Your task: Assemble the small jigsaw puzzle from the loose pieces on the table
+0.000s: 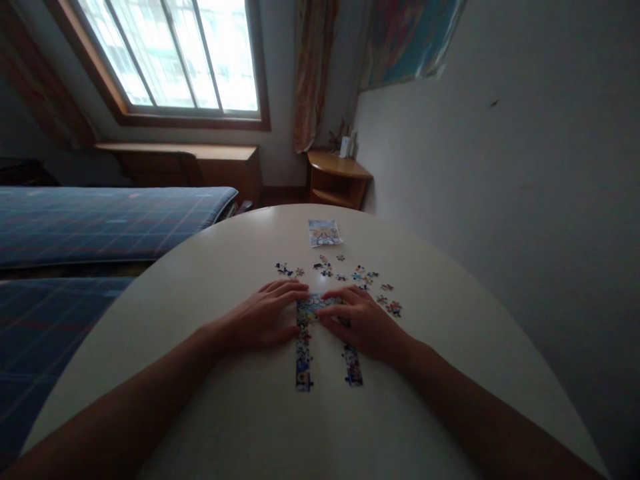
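A partly joined jigsaw puzzle [303, 353] lies on the white round table in front of me. Its top section is a band, and two strips run down from it towards me, with bare tabletop between them. My left hand [265, 317] rests flat at the left edge of the puzzle, fingers stretched out and thumb against the left strip. Over the upper right part lies my right hand [363, 323], its fingers apart and fingertips touching the joined pieces. That hand covers part of the right strip [353, 367].
Several loose puzzle pieces [367, 274] are scattered beyond and right of my hands. Farther back on the table [240, 240] lies a small picture packet [325, 233]. A bed [100, 223] stands left, a wall [500, 200] rises right, and a corner shelf [337, 167] stands behind.
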`<state>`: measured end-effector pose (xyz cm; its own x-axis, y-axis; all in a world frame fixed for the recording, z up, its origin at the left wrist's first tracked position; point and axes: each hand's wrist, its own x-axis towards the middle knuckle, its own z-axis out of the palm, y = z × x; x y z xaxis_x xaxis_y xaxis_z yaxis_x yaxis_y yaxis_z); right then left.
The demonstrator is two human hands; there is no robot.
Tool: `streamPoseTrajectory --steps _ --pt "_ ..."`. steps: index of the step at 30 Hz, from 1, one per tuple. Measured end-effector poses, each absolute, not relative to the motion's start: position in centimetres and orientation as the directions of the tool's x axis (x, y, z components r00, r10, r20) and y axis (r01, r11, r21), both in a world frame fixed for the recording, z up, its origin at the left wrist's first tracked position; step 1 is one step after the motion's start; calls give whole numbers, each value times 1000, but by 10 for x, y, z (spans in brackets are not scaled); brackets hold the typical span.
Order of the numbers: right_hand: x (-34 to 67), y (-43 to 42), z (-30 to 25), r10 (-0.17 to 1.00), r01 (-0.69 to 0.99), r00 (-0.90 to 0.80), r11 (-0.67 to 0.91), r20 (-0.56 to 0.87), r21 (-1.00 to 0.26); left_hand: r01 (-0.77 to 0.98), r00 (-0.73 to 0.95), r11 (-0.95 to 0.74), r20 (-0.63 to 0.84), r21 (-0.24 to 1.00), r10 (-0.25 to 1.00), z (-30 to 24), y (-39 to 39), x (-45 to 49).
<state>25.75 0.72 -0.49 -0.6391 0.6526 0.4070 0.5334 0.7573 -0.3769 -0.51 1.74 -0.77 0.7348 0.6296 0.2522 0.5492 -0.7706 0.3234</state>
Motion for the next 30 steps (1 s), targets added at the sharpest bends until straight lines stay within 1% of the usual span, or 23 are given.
streamPoseTrajectory --steps 4,11,17,23,30 --pt "258 6 -3 605 507 -699 795 382 -333 553 733 -767 249 324 633 -8 19 -4" --pt "260 5 -2 584 506 -743 809 325 -298 559 725 -758 244 338 644 -6 18 -3" --pt "256 0 5 528 467 -798 847 292 -254 564 725 -757 241 331 646 -8 19 -3" --pt "257 0 6 514 452 -813 853 273 -261 553 736 -760 228 341 638 -6 19 -4" --pt "258 0 6 519 449 -809 849 276 -280 564 734 -761 228 320 640 -7 19 -3"
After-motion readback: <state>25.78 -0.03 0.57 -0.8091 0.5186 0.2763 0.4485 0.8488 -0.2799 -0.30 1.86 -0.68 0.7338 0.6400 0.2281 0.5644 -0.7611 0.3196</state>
